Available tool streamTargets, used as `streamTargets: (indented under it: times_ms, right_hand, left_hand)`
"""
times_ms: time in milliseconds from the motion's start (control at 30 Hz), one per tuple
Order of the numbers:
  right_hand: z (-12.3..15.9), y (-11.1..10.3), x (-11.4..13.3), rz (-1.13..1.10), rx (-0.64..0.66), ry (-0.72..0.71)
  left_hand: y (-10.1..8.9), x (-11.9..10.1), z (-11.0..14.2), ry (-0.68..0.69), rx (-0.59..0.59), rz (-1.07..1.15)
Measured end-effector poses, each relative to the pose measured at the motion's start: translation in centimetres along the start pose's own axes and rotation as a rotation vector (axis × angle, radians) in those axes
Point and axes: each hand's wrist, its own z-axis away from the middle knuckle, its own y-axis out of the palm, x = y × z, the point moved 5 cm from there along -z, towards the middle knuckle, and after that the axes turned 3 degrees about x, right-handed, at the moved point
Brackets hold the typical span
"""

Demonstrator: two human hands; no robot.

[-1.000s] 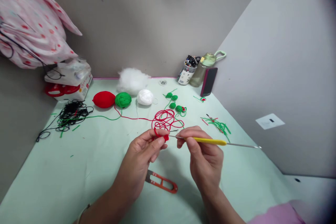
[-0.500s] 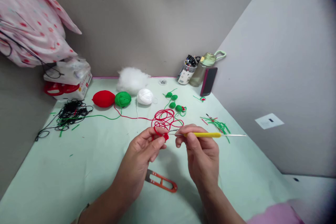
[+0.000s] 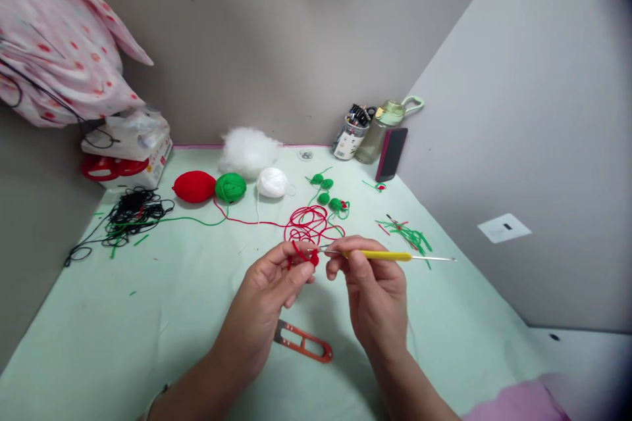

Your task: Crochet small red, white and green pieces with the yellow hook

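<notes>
Between thumb and fingers, my left hand (image 3: pixel 269 289) pinches a small red crochet piece (image 3: pixel 315 258), and red yarn loops over its forefinger. My right hand (image 3: pixel 372 289) is closed on the yellow handle of a crochet hook (image 3: pixel 388 255). The hook's metal tip reaches left to the red piece and its yarn; whether it sits inside a stitch I cannot tell. Just beyond my hands lies a loose tangle of red yarn (image 3: pixel 309 222), its strand running back toward the red yarn ball (image 3: pixel 194 187). Orange thread snips (image 3: pixel 306 343) lie on the table below my hands.
Along the back stand a green yarn ball (image 3: pixel 230 188), a white yarn ball (image 3: pixel 272 183), white stuffing (image 3: pixel 249 151), a pen cup (image 3: pixel 350 138), a bottle (image 3: pixel 374 138) and a phone (image 3: pixel 392 154). Small green crocheted balls (image 3: pixel 323 198), green scraps (image 3: pixel 407 235) and black yarn (image 3: pixel 135 210) lie around.
My right hand and the crochet hook have shifted slightly left, the hook's tip now further over the red piece. The hook's right end has dipped a little. My left hand keeps its pinch.
</notes>
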Motion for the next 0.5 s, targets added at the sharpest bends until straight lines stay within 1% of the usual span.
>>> streamTargets:
  times_ms: [200,300,400,500]
  right_hand:
    - [-0.2,0.2,-0.4,-0.074,-0.032,0.069]
    - [-0.1,0.6,-0.8,-0.101,0.003,0.118]
    - [0.1,1.1,-1.0,-0.107,0.055,0.149]
    - [0.1,1.0,-1.1,-0.114,0.049,0.152]
  left_hand:
    - [0.1,0.1,0.1,0.028,0.008,-0.03]
    - [0.3,0.1,0.3,0.053,0.006,-0.005]
    - [0.8,-0.1,0.4,0.081,0.045,0.011]
    - [0.8,-0.2,0.3,0.09,0.052,-0.007]
